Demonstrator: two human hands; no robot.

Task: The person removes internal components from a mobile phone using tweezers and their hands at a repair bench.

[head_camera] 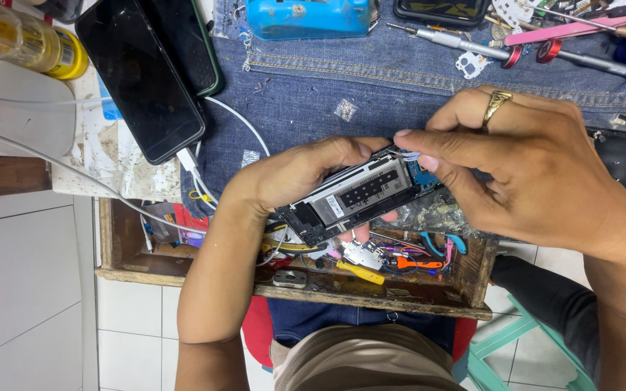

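My left hand (295, 177) grips an opened smartphone (360, 195) with its back off, so the silver battery and dark frame show. It is held tilted above the open drawer. My right hand (523, 163), with a gold ring on one finger, pinches at the phone's upper right corner, where a blue circuit board (422, 174) and a small ribbon connector show. What sits between those fingertips is too small to make out.
A wooden drawer (371, 289) full of small tools and parts hangs open below. Denim cloth (342, 80) covers the bench. Two dark phones (143, 72) lie at the upper left with a white cable (204, 181). Screwdrivers (458, 40), a blue box (306, 18) and a yellow bottle (45, 47) line the far edge.
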